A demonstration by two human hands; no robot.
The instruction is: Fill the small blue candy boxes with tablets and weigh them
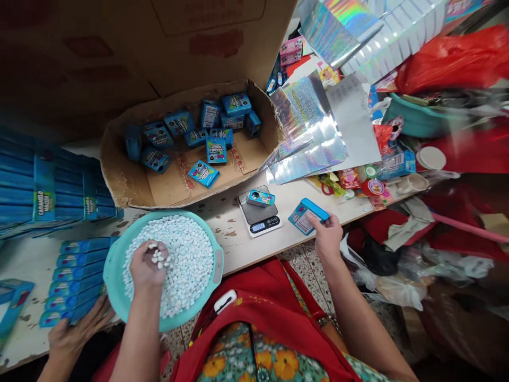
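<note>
My left hand (149,265) is over a turquoise basin (220,265) full of small white candies (186,260), its curled fingers holding several candies. On the right, my right hand (328,233) grips a blue candy box (304,217) by its end, over the table's front edge. Between the hands stands a small digital scale (260,215) with another blue box (261,198) lying on its plate. Behind the scale and basin, a cut-down cardboard box (170,188) holds several blue boxes (217,150), some upright and some lying flat.
Another person's hand (81,323) touches a row of blue boxes (73,281) at the lower left. Stacked blue boxes (51,185) stand above it. Shiny holographic sheets (306,122), candy packets (350,178) and a teal bowl (421,119) lie at the right.
</note>
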